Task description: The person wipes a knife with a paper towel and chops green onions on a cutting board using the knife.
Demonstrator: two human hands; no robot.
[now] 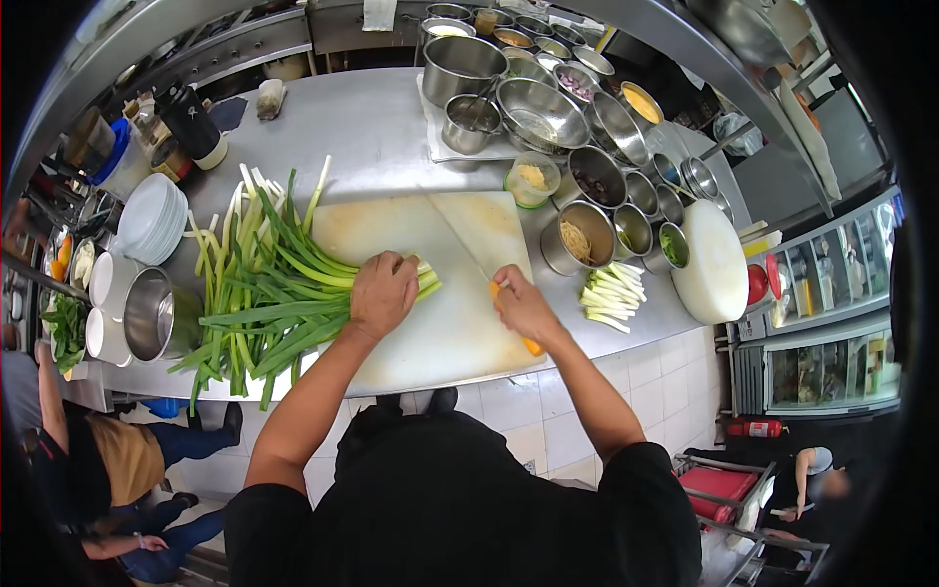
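My left hand (384,295) pins long, leafy green stalks (282,274); my right hand (524,311) grips an orange-handled metal knife (495,290) alongside. I'm seemingly steadying; the next move needs firm hold.

Bright, even light reaches me through a strongly curved wide lens.
I read it as falling from above, with soft shadows and a pale sheen across the steel table (323,127), plus small glints on the metal bowls (543,112). The cutting board (430,333) looks washed nearly white, and the knife's blade (460,235) almost melts into it. The left hand (383,291), right hand (521,305) and green stalks (264,284) come through crisp to me. The black shirt (489,499) swallows detail. Towards the rim, I see the overhead rail (98,147) bend, the fridge (831,377) lean, and dark corners close in; a blurred patch covers part of the person at lower right (810,474).
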